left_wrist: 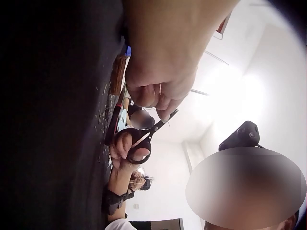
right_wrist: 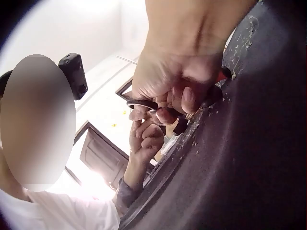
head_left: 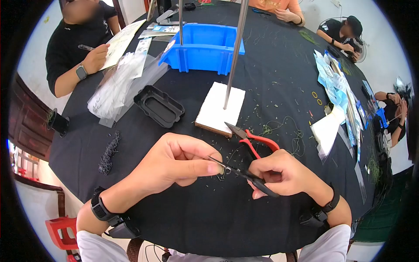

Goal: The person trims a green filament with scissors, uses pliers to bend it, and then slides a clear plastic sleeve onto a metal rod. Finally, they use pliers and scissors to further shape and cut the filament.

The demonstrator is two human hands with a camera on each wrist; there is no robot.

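My right hand (head_left: 283,172) grips a pair of black-handled scissors (head_left: 244,174), fingers and thumb through the loops. Their blades point left and reach the fingertips of my left hand (head_left: 174,161). Thumb and index finger of the left hand pinch a small thin piece with fine line ends (head_left: 224,171); most of it is hidden by the fingers, and I cannot tell its kind. In the left wrist view the scissor blades (left_wrist: 160,125) stand slightly apart close under the left fingertips. Just beyond the right hand, red-handled pliers (head_left: 262,140) lie on the black tablecloth (head_left: 183,218).
A white foam block (head_left: 214,102) with an upright metal rod stands ahead, before a blue bin (head_left: 205,48). Left of it are a black tray (head_left: 159,106), plastic bags (head_left: 115,83) and a dark thread bundle (head_left: 109,153). Green clippings and line lie scattered; packets (head_left: 336,91) lie right.
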